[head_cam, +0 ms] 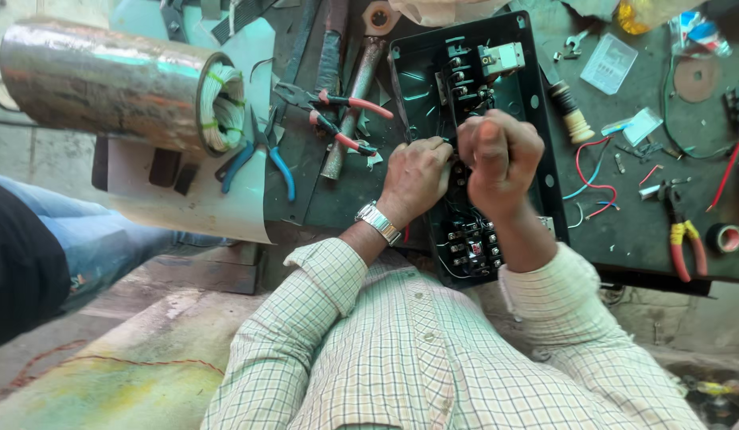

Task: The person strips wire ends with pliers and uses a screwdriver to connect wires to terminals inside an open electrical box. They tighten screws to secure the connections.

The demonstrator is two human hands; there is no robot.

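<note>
Black enclosure [537,103] lies open, lid off, on the dark workbench [648,231], its near end reaching the bench's near edge, straight ahead of the person. Nearest, a terminal block [473,247] sits wired at the box's near end. Above it, both hands work mid-box. Left hand [416,177], wristwatch [378,221] on the wrist, is curled with fingertips pinched on thin black wiring; what exactly they grip is hidden. Right hand [499,155] is clenched into a fist, thumb up, seemingly round a tool handle, but the tool itself cannot be seen. Farther in, a pale switch unit [501,57] is mounted at the far end. Judgement: components are fitted, wiring partly run, connections mid-box still in hand, cover not on. Left of the box lie red-handled pliers [346,119] and blue-handled pliers [262,159]; beyond, a metal motor cylinder [107,84]. Toward the right near edge, yellow-and-red pliers [684,243] and loose wire offcuts [596,171].
</note>
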